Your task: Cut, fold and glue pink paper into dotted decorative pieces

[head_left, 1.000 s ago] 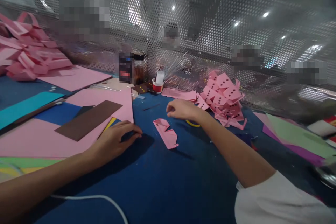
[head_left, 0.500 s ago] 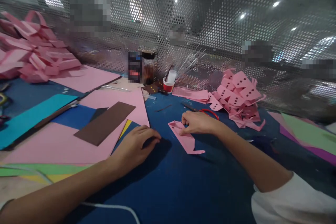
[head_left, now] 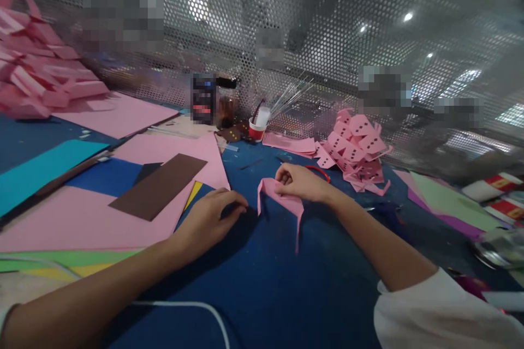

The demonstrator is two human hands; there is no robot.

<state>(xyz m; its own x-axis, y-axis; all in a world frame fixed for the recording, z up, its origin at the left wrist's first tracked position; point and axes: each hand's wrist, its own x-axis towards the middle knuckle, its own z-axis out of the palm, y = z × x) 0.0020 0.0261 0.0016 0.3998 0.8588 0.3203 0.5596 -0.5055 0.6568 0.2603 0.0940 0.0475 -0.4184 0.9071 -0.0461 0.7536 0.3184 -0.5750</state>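
My right hand (head_left: 301, 181) is closed on a folded pink paper piece (head_left: 282, 199), pinching its upper edge between thumb and fingers. One narrow flap of the piece hangs at the left and a longer thin strip hangs at the right. To the left, my left hand (head_left: 213, 215) rests on the blue table by the stacked sheets. Its fingers curve loosely, with a gap to the thumb and nothing in between. Behind my right hand shows the red handle of the scissors (head_left: 321, 172), the rest mostly hidden.
A brown paper strip (head_left: 159, 188) lies on pink sheets (head_left: 61, 218) at the left. Pink pieces with dark dots (head_left: 356, 144) are heaped at the back right. A red and white cup (head_left: 257, 130) stands near the perforated screen (head_left: 229, 22). A white cable (head_left: 180, 304) crosses the front.
My right hand has lifted and tilted the pink paper piece, so its end strip now hangs down. The view has shifted right, showing more at the right edge. My left hand stays put.
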